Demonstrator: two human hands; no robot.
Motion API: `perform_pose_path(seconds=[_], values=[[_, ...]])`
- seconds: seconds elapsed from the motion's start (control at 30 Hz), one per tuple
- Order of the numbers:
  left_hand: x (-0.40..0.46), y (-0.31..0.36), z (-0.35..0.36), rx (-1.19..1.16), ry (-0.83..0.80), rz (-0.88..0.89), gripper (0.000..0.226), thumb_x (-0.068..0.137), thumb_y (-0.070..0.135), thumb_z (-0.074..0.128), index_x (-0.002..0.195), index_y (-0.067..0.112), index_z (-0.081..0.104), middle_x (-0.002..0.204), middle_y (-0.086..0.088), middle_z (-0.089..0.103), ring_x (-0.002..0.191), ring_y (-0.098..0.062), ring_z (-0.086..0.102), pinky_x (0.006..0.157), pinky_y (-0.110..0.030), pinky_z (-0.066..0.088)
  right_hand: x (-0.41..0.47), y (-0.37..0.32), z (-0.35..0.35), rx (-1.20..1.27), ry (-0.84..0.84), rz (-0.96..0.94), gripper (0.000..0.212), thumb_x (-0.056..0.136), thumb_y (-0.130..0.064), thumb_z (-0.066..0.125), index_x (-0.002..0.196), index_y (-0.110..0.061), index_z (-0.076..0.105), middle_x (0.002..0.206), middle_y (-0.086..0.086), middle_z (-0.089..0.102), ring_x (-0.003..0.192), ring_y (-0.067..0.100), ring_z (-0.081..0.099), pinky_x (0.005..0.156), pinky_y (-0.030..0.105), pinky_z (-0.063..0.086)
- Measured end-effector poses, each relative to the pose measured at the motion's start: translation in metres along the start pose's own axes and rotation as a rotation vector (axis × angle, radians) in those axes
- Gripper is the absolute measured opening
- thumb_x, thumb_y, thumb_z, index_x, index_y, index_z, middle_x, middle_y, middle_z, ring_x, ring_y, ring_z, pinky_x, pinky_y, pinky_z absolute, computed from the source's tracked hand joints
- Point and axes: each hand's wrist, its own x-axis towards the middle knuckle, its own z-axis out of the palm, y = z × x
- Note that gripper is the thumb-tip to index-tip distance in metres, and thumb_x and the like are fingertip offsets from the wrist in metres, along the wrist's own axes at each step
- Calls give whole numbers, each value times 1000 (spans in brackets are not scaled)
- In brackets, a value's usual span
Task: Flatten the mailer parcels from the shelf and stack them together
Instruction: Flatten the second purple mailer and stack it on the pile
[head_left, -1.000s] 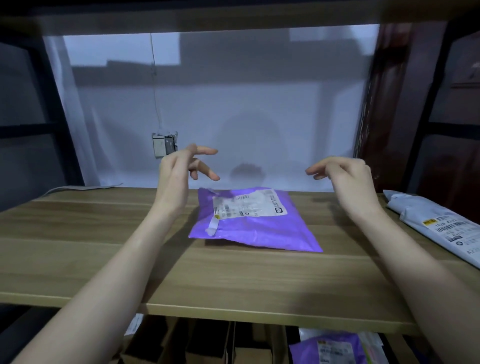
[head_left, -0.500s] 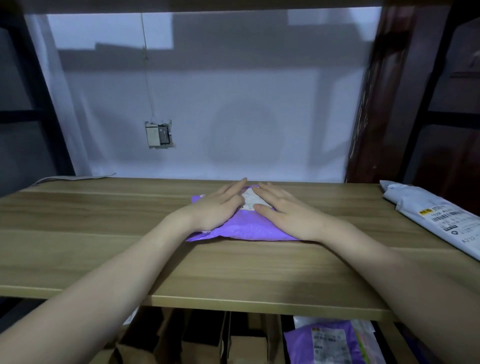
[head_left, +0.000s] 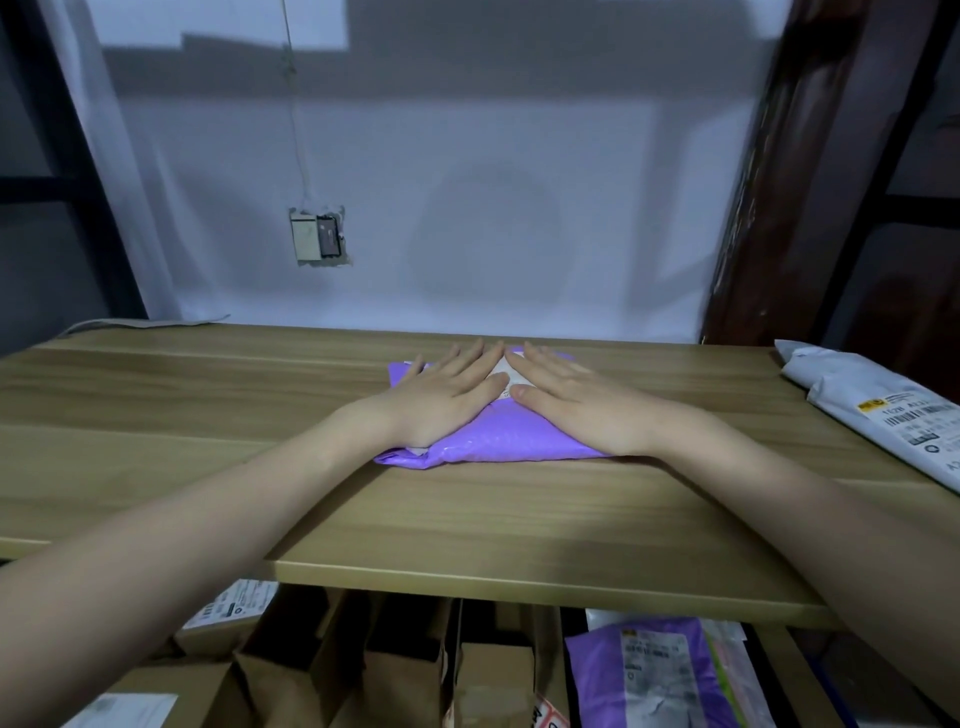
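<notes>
Flattening is underway: the purple mailer (head_left: 493, 441) at mid-shelf is pressed under the left hand (head_left: 447, 395) and right hand (head_left: 576, 400), fingers straight, nothing gripped; next, the grey mailer (head_left: 883, 410) at far right probably gets fetched for stacking

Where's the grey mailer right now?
In the head view, the grey mailer lies at the shelf's far right edge, apart from the purple mailer under both hands.

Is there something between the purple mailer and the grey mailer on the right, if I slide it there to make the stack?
Nothing visible does. The shelf board between the purple mailer and the grey mailer shows only bare wood. Both hands, left and right, lie flat on the purple one.
</notes>
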Motion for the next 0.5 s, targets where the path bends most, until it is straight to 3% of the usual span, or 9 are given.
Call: perform_pose_path(seconds=[0.07,0.13,0.37,0.5], values=[[-2,4,-4,71,-107,-18,71,88,52,7,151,21,-1,159,1,-11,147,-18,-11,117,-47,-9,0,0,0,-12,-12,5,56,99,-47,19,148,-31,-2,158,-6,-9,145,7,-11,120,34,-5],[-5,5,-7,132,-178,-20,81,75,50,-1,151,23,-6,158,-2,-18,146,-21,-15,117,-50,-5,0,0,-1,-24,-18,3,56,99,-46,19,148,-31,-2,159,-6,-9,145,7,-12,120,34,-5],[-3,6,-6,112,-168,-22,75,82,53,-1,151,23,-7,158,-3,-17,146,-21,-14,117,-50,-6,3,1,1,-55,-27,4,55,99,-47,19,148,-32,-1,159,-6,-8,145,7,-11,120,37,-3],[-5,6,-6,175,-201,-2,97,64,62,-9,151,19,-4,158,-3,-16,146,-21,-14,117,-50,-6,4,1,2,-68,-24,7,55,99,-47,20,148,-32,2,159,-6,-6,145,7,-10,120,37,-3]])
